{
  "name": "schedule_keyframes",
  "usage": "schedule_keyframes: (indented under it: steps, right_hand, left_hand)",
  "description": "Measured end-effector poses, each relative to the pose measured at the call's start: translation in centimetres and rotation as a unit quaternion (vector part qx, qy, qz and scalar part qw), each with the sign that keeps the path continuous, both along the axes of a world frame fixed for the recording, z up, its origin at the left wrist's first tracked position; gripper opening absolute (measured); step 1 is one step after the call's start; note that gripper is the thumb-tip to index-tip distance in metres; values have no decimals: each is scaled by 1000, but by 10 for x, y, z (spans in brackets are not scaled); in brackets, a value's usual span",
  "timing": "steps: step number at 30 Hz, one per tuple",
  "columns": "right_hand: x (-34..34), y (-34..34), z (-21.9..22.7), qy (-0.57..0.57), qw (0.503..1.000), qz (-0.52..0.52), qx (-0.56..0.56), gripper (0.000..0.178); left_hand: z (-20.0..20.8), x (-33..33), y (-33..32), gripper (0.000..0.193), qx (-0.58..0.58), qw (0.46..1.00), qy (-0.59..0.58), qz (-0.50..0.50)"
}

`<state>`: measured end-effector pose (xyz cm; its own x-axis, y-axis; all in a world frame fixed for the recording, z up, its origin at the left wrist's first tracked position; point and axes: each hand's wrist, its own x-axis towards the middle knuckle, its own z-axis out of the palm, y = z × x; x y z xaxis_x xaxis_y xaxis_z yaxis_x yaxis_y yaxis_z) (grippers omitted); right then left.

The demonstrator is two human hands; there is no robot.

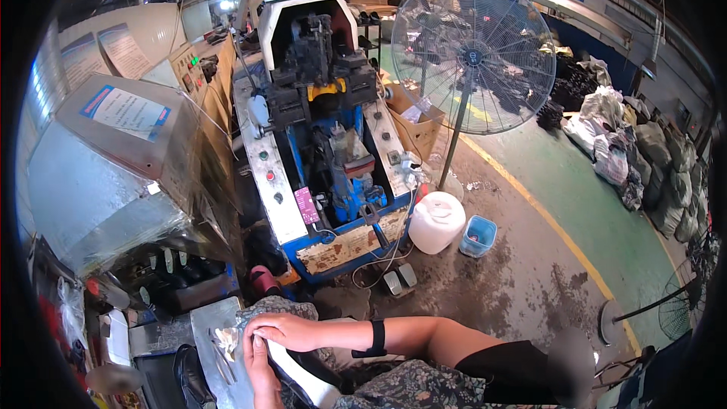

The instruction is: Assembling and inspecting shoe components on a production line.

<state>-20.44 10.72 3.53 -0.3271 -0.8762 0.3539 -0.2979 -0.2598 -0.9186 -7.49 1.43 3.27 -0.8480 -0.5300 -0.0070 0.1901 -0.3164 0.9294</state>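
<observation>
A black shoe with a white underside (312,383) lies upside down across my lap, over dark patterned cloth (413,388). My right hand (286,331) is closed over its far end, the arm reaching in from the right with a black band at the wrist. My left hand (261,369) is wrapped round the same end from the left side, and its fingertips meet the right hand. The hands hide that end of the shoe. Just left of them is a metal tabletop (206,320) with pale scraps (226,339) and a slim metal tool (225,368). Another black shoe (189,379) stands beside it.
Ahead stands a blue and white machine (309,246) with a foot pedal (400,279). A white jug (437,223), a blue tub (478,235) and a tall fan (473,57) are at its right. A metal hood (98,174) rises at left, with several shoes below.
</observation>
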Motion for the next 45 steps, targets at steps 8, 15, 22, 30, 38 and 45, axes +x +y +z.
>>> schedule_keyframes:
  steps: [8, 15, 22, 30, 38, 45]
  right_hand:
    - [-35, 17, -17, -62, 984, 166, -28, 48]
    - [-3, 26, 10, 7, 998, -41, -52, 36]
    - [-15, 51, -16, -125, 990, 11, -70, 40]
    - [-40, 120, 30, -339, 933, 116, -6, 65]
    - [-23, 193, -77, -528, 806, -6, 269, 66]
    - [-37, 73, -65, -575, 811, 6, 107, 62]
  left_hand:
    - [-8, -5, -4, 40, -141, 989, -18, -28]
    - [-26, -17, -32, 43, -120, 987, -60, -92]
    - [-38, -27, -37, 50, -42, 986, -39, -159]
    - [101, -34, 71, 35, -476, 832, -275, -75]
    - [19, 17, 26, 40, -521, 840, 32, -144]
    - [-45, 158, -25, 22, -382, 816, -315, 298]
